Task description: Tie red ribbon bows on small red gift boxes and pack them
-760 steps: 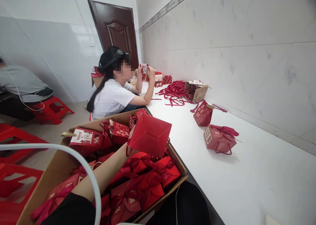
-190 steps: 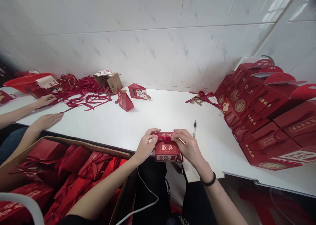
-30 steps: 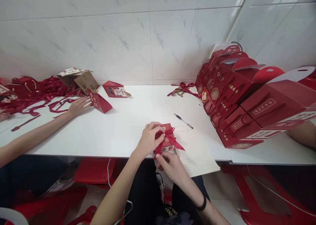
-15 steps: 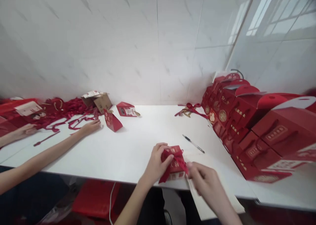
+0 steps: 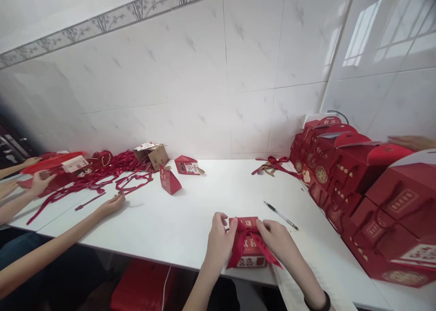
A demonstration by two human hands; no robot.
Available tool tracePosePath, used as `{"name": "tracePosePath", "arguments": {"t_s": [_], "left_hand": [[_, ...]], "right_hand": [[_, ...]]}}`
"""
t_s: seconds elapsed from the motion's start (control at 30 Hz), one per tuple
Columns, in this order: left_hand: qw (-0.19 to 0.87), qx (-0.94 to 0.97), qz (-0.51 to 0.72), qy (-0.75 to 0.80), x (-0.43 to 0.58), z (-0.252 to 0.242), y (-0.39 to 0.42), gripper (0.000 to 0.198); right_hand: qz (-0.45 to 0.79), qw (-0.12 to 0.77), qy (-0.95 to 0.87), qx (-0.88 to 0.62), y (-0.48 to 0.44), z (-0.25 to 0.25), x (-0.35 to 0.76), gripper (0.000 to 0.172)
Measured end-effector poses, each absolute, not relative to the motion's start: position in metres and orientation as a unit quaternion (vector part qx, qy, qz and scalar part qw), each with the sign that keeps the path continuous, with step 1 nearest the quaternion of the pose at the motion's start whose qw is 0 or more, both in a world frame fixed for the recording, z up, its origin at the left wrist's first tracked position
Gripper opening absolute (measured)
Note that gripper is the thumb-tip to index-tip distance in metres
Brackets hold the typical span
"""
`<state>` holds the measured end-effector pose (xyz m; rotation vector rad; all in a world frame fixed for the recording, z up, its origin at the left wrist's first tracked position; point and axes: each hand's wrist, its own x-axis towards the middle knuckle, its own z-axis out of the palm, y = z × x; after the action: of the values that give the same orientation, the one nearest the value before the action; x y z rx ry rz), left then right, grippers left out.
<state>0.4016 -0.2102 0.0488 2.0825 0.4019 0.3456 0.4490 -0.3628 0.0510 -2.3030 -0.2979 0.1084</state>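
A small red gift box (image 5: 251,248) with gold and white lettering stands at the table's front edge before me. Around its upper part runs a red ribbon (image 5: 265,248), tied in a bow, with two tails hanging over the front. My left hand (image 5: 220,238) is closed at the bow's left side, thumb and fingers pinching the ribbon. On the other side my right hand (image 5: 276,239) pinches the bow's right side near the box top. The fingertips partly cover the loops.
A pen (image 5: 281,215) and papers (image 5: 311,268) lie to the right, beside stacked red gift boxes (image 5: 354,174). Small folded boxes (image 5: 170,180), a ribbon heap (image 5: 119,164) and a cardboard box (image 5: 158,156) are left. A co-worker's arm (image 5: 81,229) reaches over the table there.
My right hand has moved from the ribbon's tail up to the bow's right side. The bow's tails now hang apart. My view has tilted upward, and co-workers' hands at left have moved.
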Motion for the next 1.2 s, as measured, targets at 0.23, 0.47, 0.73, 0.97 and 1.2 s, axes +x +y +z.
{"name": "tracePosePath", "arguments": {"t_s": [0.23, 0.47, 0.73, 0.97, 1.2], "left_hand": [[0.512, 0.833, 0.145, 0.150, 0.406, 0.047, -0.214, 0.017], [0.505, 0.844, 0.111, 0.143, 0.407, 0.052, -0.218, 0.027], [0.499, 0.847, 0.121, 0.137, 0.403, 0.052, -0.223, 0.029], [0.548, 0.805, 0.161, 0.162, 0.400, 0.045, -0.237, 0.032], [0.528, 0.819, 0.162, 0.154, 0.407, 0.039, -0.238, 0.028]], "right_hand": [[0.037, 0.515, -0.111, -0.849, -0.374, 0.046, 0.445, 0.034], [0.029, 0.608, -0.133, -0.782, -0.382, 0.033, 0.441, 0.033], [0.029, 0.673, -0.112, -0.731, -0.381, 0.027, 0.441, 0.032], [0.036, 0.746, -0.071, -0.661, -0.384, 0.018, 0.439, 0.036], [0.038, 0.788, -0.035, -0.613, -0.385, 0.014, 0.444, 0.040]]}}
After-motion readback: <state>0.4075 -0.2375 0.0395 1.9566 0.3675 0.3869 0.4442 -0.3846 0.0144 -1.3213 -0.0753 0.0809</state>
